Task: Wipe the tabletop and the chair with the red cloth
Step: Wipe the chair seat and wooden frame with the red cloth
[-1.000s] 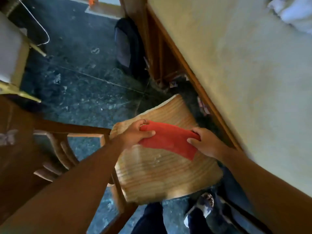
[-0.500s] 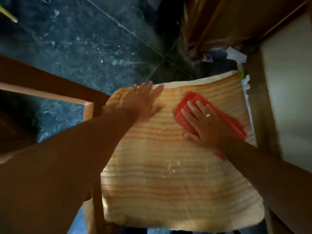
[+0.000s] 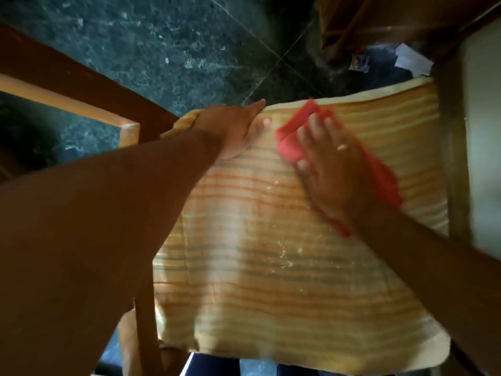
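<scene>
Two bare forearms reach down over a chair seen from above. Dark green marbled floor [image 3: 151, 42] fills the upper left, crossed by pale grout lines. Wooden chair frame [image 3: 81, 104] runs diagonally at left, its lighter top edge ending in a corner near the left forearm. Striped cushion [image 3: 271, 280], in yellow, orange and grey bands, covers the seat and takes up the lower centre; small pale crumbs lie scattered on it near the middle. At the right edge stands a dark wooden table edge [image 3: 458, 158], with its pale tabletop [image 3: 485, 131] beyond, just beside the cushion. Left hand [image 3: 233, 131] lies flat, palm down and fingers extended, pressing the cushion's far left corner; it grasps nothing. Right hand [image 3: 333, 169] is spread palm down on the red cloth [image 3: 290, 142], pinning it flat against the cushion's far portion, fingers splayed rather than curled; cloth shows beyond the fingertips and along the wrist. Paper scraps [image 3: 409, 59] lie on the floor beyond the cushion.
</scene>
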The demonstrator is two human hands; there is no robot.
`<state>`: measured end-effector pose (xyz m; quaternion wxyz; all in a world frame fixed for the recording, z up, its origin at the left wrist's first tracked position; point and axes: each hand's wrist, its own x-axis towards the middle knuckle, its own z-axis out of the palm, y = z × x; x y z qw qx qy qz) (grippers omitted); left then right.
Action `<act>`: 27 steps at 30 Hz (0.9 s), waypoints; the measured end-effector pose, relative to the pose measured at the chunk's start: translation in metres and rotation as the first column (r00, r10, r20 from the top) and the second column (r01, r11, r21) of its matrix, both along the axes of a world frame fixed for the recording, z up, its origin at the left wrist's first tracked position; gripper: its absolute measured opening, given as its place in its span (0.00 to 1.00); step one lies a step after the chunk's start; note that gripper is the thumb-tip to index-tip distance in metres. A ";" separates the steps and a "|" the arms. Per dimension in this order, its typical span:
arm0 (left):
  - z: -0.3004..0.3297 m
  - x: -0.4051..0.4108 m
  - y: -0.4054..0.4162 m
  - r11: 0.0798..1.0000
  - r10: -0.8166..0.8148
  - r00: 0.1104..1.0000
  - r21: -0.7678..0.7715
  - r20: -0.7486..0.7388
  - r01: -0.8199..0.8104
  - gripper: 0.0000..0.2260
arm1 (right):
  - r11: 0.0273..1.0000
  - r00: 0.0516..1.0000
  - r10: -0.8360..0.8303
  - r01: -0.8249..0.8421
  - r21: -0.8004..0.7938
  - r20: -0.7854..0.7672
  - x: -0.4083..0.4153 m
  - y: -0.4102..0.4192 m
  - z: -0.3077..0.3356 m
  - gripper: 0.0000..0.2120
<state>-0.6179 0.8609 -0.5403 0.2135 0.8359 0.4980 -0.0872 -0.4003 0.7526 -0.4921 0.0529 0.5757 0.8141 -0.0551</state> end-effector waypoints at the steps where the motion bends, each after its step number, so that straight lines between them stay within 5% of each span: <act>1: -0.003 0.000 0.000 1.000 -0.001 1.000 0.001 0.002 0.001 0.33 | 0.992 0.992 0.124 -0.124 -0.008 -0.005 -0.021 -0.031 -0.008 0.22; 5: -0.006 0.000 -0.002 1.000 0.014 1.000 0.015 -0.003 -0.014 0.35 | 0.741 0.759 0.574 -0.641 -0.198 -0.308 -0.063 -0.194 -0.015 0.18; 10: 0.006 0.002 -0.005 0.999 0.016 0.999 0.040 -0.041 -0.014 0.32 | 0.678 0.702 0.588 -0.699 -0.229 -0.402 -0.047 -0.197 -0.005 0.20; 12: 0.014 0.004 -0.009 0.996 0.056 0.995 0.074 -0.079 -0.050 0.31 | 0.739 0.726 0.390 -0.614 -0.278 -0.567 -0.036 -0.190 0.015 0.19; 14: 0.022 0.016 -0.020 0.985 0.113 0.989 0.139 -0.094 -0.099 0.33 | 0.872 0.701 0.014 -0.358 -0.335 -0.713 -0.015 -0.183 0.041 0.17; 17: 0.030 0.058 -0.045 0.978 -0.027 0.996 0.210 0.081 0.010 0.36 | 0.837 0.470 -0.445 -0.085 -0.541 -0.762 0.036 -0.150 0.054 0.16; 19: 0.026 0.080 -0.057 0.966 -0.166 0.981 0.214 0.096 0.142 0.33 | 0.795 0.553 -0.549 0.116 -0.595 -0.626 0.086 -0.109 0.036 0.24; 21: 0.016 0.087 -0.058 0.967 -0.175 0.981 0.204 0.084 0.155 0.29 | 0.831 0.704 -0.504 0.237 -0.503 -0.500 0.132 -0.068 0.034 0.19; 24: 0.008 0.084 -0.056 0.965 -0.156 0.984 0.226 0.082 0.135 0.28 | 0.951 0.885 -0.247 0.144 -0.274 -0.393 0.156 -0.029 0.036 0.23; 27: 0.005 0.086 -0.054 0.963 -0.164 0.983 0.232 0.088 0.139 0.28 | 0.959 0.951 -0.235 0.194 -0.206 -0.201 0.130 0.006 0.024 0.25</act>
